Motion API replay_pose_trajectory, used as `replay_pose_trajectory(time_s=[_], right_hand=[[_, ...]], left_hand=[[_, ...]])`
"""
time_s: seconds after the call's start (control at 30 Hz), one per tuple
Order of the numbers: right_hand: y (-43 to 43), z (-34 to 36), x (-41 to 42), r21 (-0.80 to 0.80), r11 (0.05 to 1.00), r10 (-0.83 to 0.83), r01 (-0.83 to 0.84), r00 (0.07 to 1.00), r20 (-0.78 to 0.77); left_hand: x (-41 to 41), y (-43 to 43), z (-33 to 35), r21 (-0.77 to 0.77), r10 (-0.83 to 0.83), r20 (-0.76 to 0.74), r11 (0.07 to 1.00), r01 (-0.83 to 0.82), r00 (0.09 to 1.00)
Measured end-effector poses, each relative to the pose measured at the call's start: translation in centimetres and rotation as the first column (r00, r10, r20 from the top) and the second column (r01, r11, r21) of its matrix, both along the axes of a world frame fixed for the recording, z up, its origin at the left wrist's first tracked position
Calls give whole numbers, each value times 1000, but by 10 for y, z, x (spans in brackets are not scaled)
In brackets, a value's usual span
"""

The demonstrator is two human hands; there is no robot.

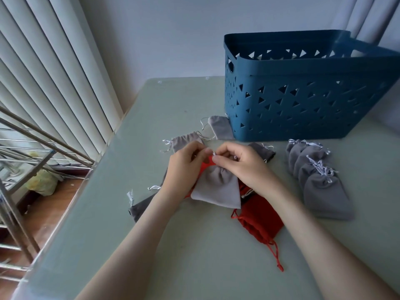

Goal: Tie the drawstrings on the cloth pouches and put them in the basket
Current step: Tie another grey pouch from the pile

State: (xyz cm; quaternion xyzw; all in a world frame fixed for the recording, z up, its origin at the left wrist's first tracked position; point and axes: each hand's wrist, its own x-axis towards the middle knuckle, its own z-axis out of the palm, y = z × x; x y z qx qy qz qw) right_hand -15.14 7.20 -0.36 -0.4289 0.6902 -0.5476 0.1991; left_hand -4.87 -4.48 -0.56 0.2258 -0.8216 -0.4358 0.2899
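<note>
I am holding a light grey pouch (216, 189) at its gathered mouth, in the middle of the table (194, 245), with its flat bottom lying toward me. My left hand (184, 167) and my right hand (240, 165) are meeting just above the gathered mouth, fingertips touching. Both are pinched nearly closed on the pouch's white drawstring (214, 154), thumb against forefinger on each side, with the other fingers curled in. I cannot tell whether a knot is formed there, as my fingers are covering it.

The pouch is lying over a red pouch (205, 167) that is showing at my left fingers, and another red pouch (259, 219) is lying just beside it toward my right forearm, its red cord (276, 254) trailing toward me. A dark grey pouch (138, 207) is poking out from under my left wrist. Beyond my hands, two pale grey pouches (186, 141) (220, 127) are lying on the table, the farther one touching the foot of the blue basket (303, 105). A dark grey pouch (263, 150) is resting just past my right hand. To my right, a row of grey pouches (320, 180) with cinched tops is overlapping, near the basket's front. The basket is standing at the far right of the table; I cannot see into it. Blinds (54, 83) are hanging on my left.
</note>
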Motion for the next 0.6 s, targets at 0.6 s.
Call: replay_pose_trajectory(time_s=[0.6], right_hand=[[-4, 0, 4, -249, 967, -16, 55, 988, 157]], left_hand=[[0, 10, 2, 231, -117, -151, 961, 150, 982]])
